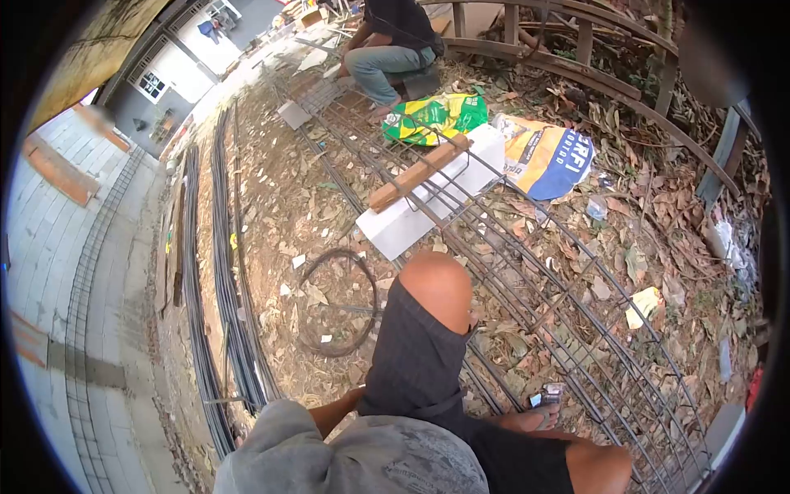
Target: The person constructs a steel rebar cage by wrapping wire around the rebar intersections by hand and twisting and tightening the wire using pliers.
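Neither of my hands shows; a bare forearm (336, 412) runs in behind my thigh, and its hand is hidden. My bent knee (436, 288) in black shorts rises beside a long rebar cage (539, 327) of tied steel rods. A white block (395, 229) props up the cage, and a wooden beam (420, 173) lies across above the block. My foot (531, 420) rests near the cage, by a small dark object (550, 393) I cannot make out. Left of my knee, a coil of dark wire (374, 292) lies on the ground.
Bundles of long steel rods (220, 239) lie to the left, alongside a light block wall (58, 222). A green-yellow sack (440, 119) and an orange-blue sack (551, 160) lie past the block. Another person (395, 53) sits at the cage's far end. A curved wooden fence (568, 70) borders the leaves.
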The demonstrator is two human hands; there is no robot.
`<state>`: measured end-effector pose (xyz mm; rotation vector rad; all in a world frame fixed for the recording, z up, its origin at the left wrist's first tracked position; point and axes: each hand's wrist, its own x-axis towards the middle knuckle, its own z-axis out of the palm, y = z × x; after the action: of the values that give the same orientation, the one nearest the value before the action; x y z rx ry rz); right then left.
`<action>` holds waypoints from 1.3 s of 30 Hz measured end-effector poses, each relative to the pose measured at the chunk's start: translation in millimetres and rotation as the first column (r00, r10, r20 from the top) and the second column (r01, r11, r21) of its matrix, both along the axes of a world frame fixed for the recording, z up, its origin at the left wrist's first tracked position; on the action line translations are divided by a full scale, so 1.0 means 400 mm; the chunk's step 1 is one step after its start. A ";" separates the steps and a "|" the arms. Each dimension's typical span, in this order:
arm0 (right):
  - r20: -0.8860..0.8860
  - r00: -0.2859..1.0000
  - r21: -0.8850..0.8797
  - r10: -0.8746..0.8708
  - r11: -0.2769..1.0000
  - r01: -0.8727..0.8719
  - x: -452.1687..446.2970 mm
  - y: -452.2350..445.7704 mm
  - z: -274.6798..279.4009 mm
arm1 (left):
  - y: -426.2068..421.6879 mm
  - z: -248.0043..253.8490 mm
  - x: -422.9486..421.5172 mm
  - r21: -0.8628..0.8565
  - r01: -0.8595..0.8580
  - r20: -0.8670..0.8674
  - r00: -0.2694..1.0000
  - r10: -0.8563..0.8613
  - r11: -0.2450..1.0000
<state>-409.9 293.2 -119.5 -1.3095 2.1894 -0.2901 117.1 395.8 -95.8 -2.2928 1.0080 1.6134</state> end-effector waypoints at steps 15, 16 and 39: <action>-0.105 0.908 0.479 0.405 0.821 -0.311 0.103 0.044 0.032 | -0.144 0.065 -0.037 0.029 -0.007 -0.142 0.990 0.011 1.000; -0.107 0.908 0.499 0.406 0.811 -0.304 0.097 0.049 0.044 | -0.159 0.069 -0.028 0.038 -0.008 -0.146 0.989 0.014 0.999; -0.101 0.993 0.882 0.056 0.466 0.064 0.228 0.211 0.568 | -0.308 0.520 0.232 0.474 -0.206 0.011 0.973 0.228 0.856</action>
<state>-318.8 377.7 107.6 -0.6833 1.9119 0.8849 210.1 272.5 112.4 -2.0857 0.3041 1.7608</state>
